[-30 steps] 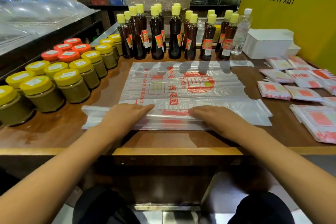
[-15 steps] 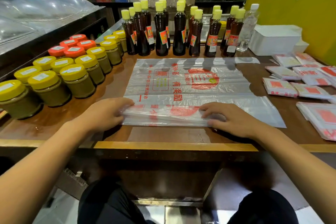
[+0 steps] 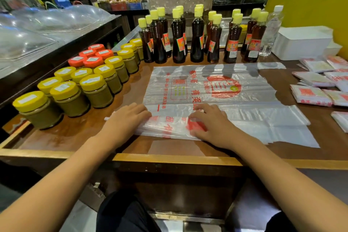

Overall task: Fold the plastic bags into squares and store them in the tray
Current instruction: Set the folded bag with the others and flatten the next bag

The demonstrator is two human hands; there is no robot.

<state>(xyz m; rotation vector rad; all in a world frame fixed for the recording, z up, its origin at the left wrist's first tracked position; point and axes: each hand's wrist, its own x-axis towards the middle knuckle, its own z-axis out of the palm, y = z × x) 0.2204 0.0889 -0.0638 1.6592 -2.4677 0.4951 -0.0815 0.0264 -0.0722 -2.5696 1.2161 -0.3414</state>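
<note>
The bag [image 3: 216, 100] lies flat on the counter [image 3: 75, 133], its near edge folded over. The left hand [image 3: 128, 118] and right hand [image 3: 209, 122] press on that fold, fingers loosely extended, gripping nothing.

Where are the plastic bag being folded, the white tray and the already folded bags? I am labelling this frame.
plastic bag [image 3: 216, 88]: head view, on its printed flat middle.
white tray [image 3: 303, 43]: head view, on its front wall.
folded bags [image 3: 310, 96]: head view, on the nearest folded square.
</note>
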